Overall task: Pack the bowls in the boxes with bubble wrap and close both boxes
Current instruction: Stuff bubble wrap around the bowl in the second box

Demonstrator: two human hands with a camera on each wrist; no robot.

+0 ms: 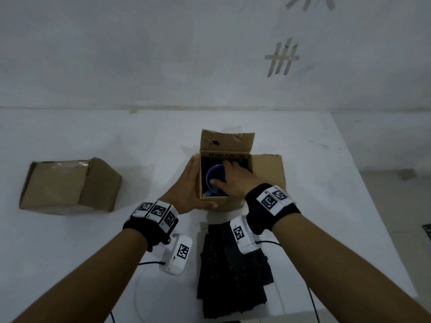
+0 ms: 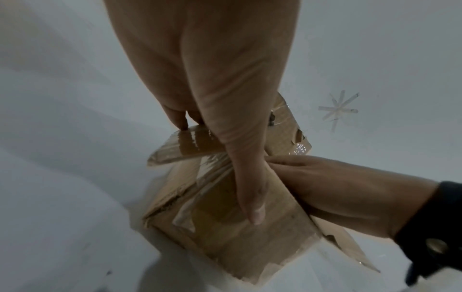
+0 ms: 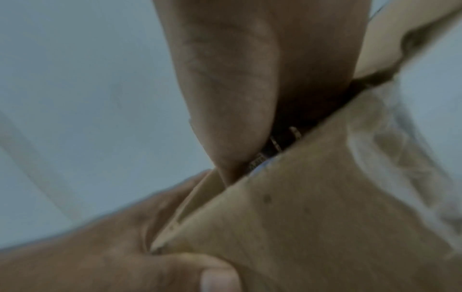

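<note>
An open cardboard box [image 1: 229, 203] stands mid-table with its rear flap [image 1: 227, 141] up and its right flap [image 1: 268, 171] folded out. A blue bowl [image 1: 215, 177] sits inside against dark lining. My right hand [image 1: 221, 173] reaches in and grips the bowl's rim, thumb on the near edge and fingers over the far edge. My left hand [image 1: 189, 180] lies flat against the box's left wall, with the thumb [image 2: 250, 187] stretched along the front face of the box [image 2: 225, 237]. The right wrist view is blurred, showing only cardboard [image 3: 312, 217] and skin.
A second cardboard box [image 1: 70, 185] sits at the left with its flaps down. Dark sheets of bubble wrap [image 1: 231, 271] lie at the table's front, just below my wrists. The white table [image 1: 326, 206] ends at the right, and the wall is close behind.
</note>
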